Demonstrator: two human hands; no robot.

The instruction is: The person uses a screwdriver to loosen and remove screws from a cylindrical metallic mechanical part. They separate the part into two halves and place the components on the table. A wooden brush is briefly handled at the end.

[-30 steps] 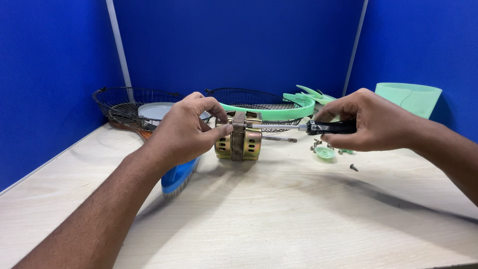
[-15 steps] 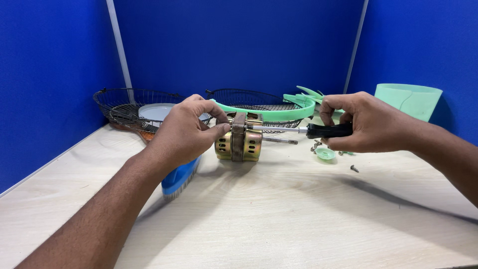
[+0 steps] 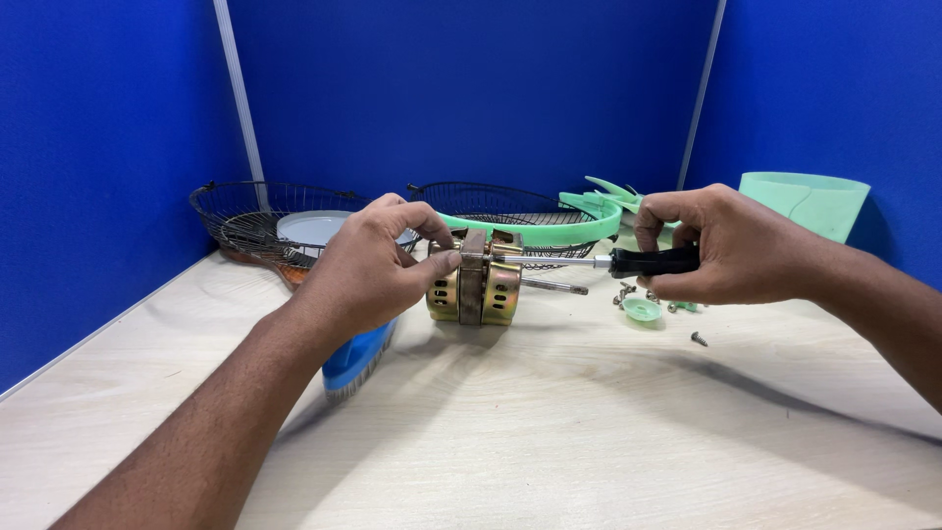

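Note:
A brass-coloured fan motor (image 3: 478,288) stands on the wooden table (image 3: 549,422), its shaft pointing right. My left hand (image 3: 378,265) grips its left side and steadies it. In my right hand (image 3: 721,245) is a black-handled screwdriver (image 3: 628,261), held level, with its metal tip at the top right of the motor. Loose screws (image 3: 699,339) and a small green cap (image 3: 643,309) lie just below my right hand.
Two black wire fan guards (image 3: 260,221) (image 3: 496,204) sit at the back, one holding a pale round plate. A green ring and green fan blades (image 3: 589,211) lie behind the motor. A green housing (image 3: 805,203) stands far right. A blue part (image 3: 358,353) lies under my left wrist. Blue partitions enclose the table.
My right hand has turned slightly on the screwdriver handle and the tool stays at the motor. My left hand keeps its hold.

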